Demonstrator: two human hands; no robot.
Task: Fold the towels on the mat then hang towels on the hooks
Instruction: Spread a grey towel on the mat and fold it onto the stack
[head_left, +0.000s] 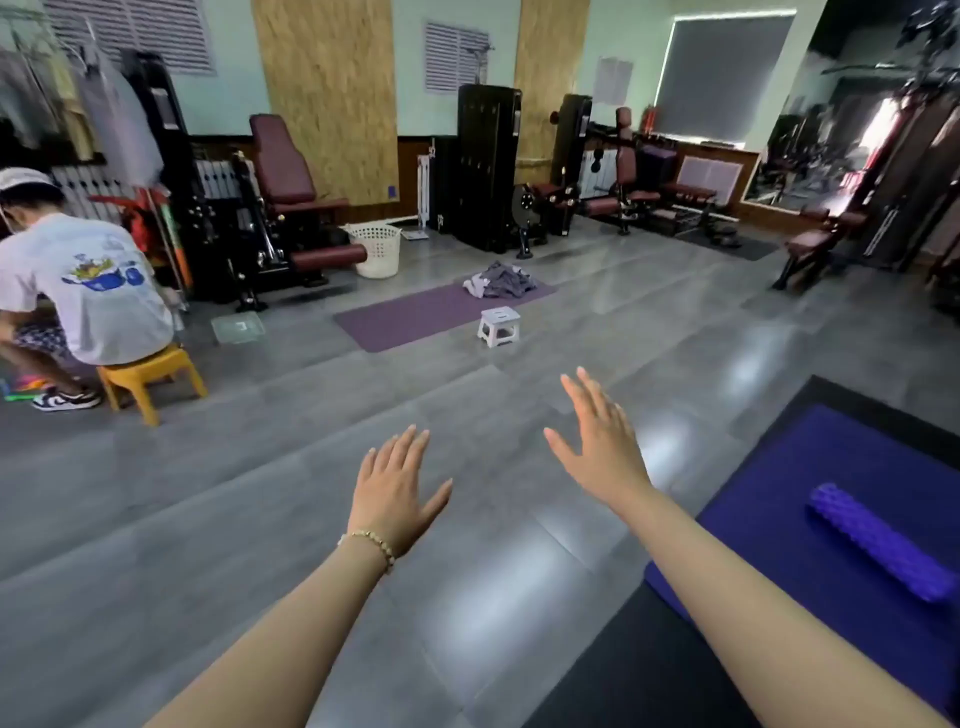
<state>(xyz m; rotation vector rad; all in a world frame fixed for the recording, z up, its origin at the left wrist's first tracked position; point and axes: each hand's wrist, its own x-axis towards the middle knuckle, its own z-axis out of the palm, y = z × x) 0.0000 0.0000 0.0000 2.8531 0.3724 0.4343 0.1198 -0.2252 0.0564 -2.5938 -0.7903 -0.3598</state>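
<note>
The left grip (392, 493) and the right grip (602, 447) are both released, with fingers straight. They hold nothing and hang over the floor, well before the mat (415, 319). A white stool (498, 326) stands at the near edge of the mat. The towels (498, 280) lie in a crumpled grey heap on the mat's far right end. A basket (376, 249) stands just behind the mat.
</note>
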